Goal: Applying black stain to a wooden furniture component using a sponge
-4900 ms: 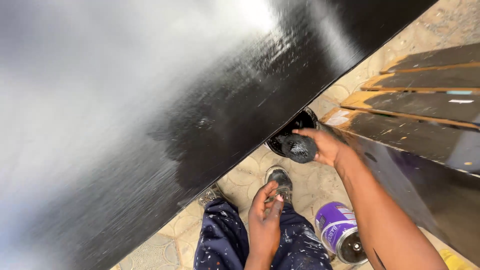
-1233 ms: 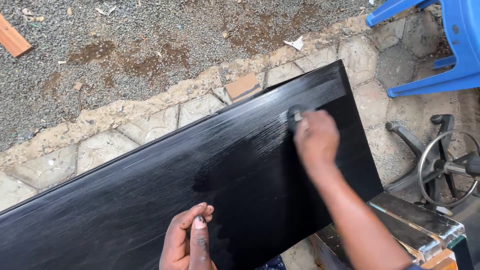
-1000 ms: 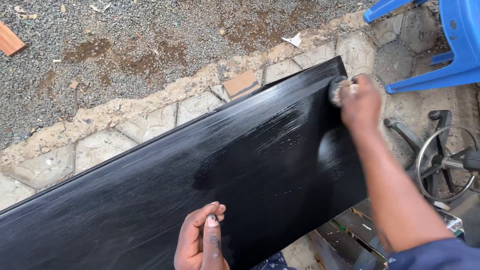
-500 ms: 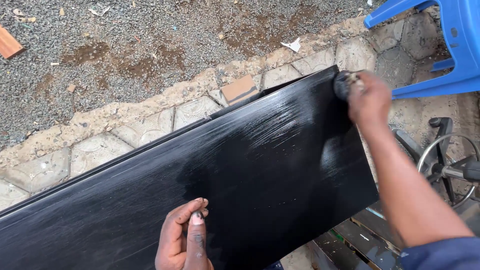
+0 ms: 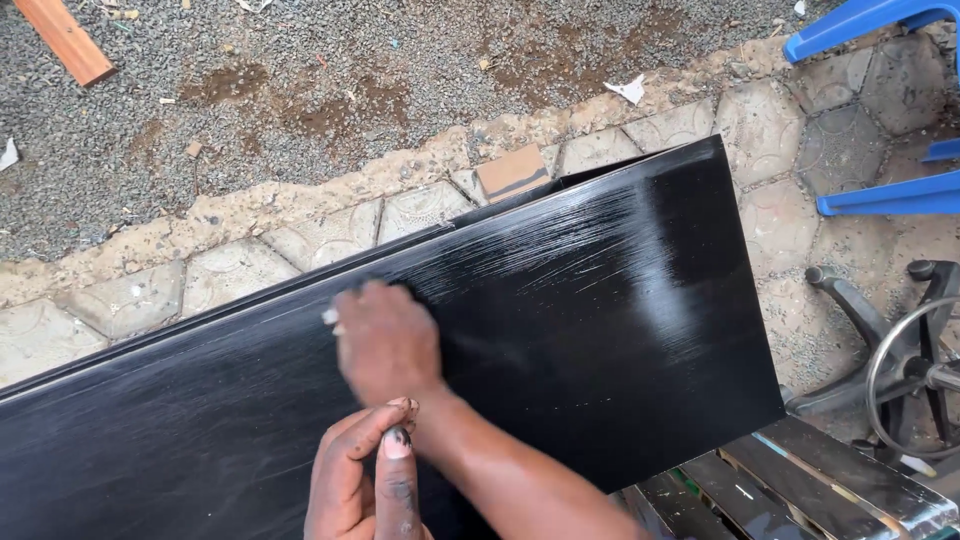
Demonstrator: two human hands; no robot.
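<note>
A long black board [image 5: 600,330], wet and glossy with streaks, lies slanted across the view. My right hand [image 5: 385,345] presses on its middle, blurred by motion and closed over a small wiping pad of which only a pale bit shows at the fingertips. At the near edge, my left hand [image 5: 365,480] is paint-stained, with thumb and fingers pinched together on the board's rim, just beside my right wrist.
Paving stones [image 5: 230,270] and gravel [image 5: 350,80] lie beyond the board. A blue plastic chair [image 5: 880,190] stands at the top right, a metal wheel frame [image 5: 910,370] at the right and dark painted slats [image 5: 800,490] at the bottom right. An orange wood strip [image 5: 65,40] lies far left.
My right hand has swept from the board's far right corner back to its middle. The left hand has stayed at the near edge.
</note>
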